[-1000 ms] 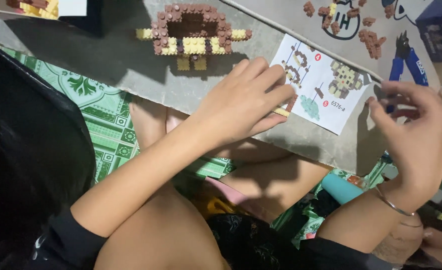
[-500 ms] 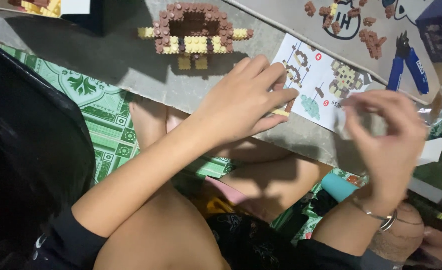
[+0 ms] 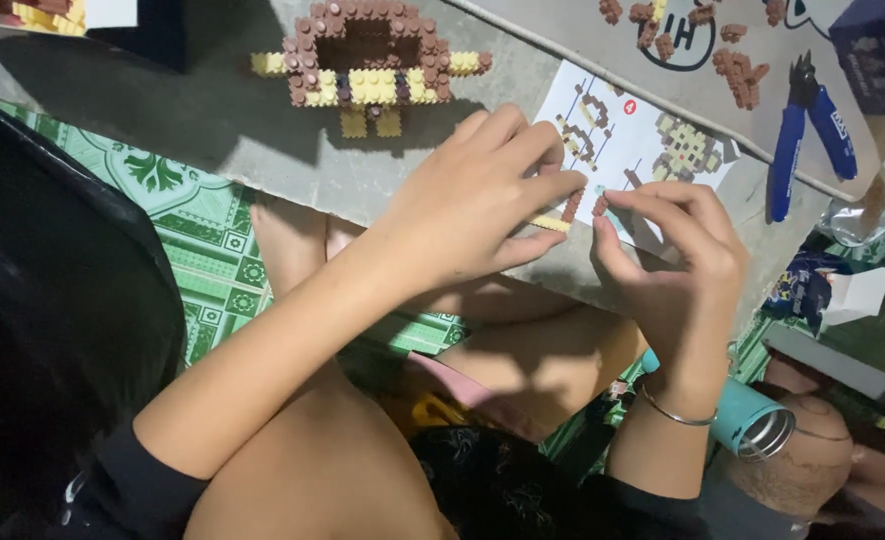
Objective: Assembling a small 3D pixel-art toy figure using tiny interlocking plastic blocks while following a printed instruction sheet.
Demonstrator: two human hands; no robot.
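My left hand (image 3: 482, 195) pinches a small brown and yellow brick piece (image 3: 562, 212) over the printed instruction sheet (image 3: 630, 140). My right hand (image 3: 677, 255), with a thin bracelet on the wrist, holds a tiny brown brick (image 3: 598, 206) between thumb and forefinger, right beside the left hand's piece. A larger brown and yellow brick build (image 3: 367, 60) lies on the grey board (image 3: 212, 120) beyond my hands.
Blue-handled pliers (image 3: 807, 125) lie at the right on a cardboard sheet (image 3: 552, 25) with several loose brown bricks (image 3: 737, 70). A dark blue box (image 3: 882, 50) stands at the top right. A teal metal cup (image 3: 747, 420) lies by my right wrist. A green patterned mat (image 3: 202, 240) covers the floor.
My right hand has come in from the right edge to the left, down onto the instruction sheet beside my left hand. The left hand has stayed in place.
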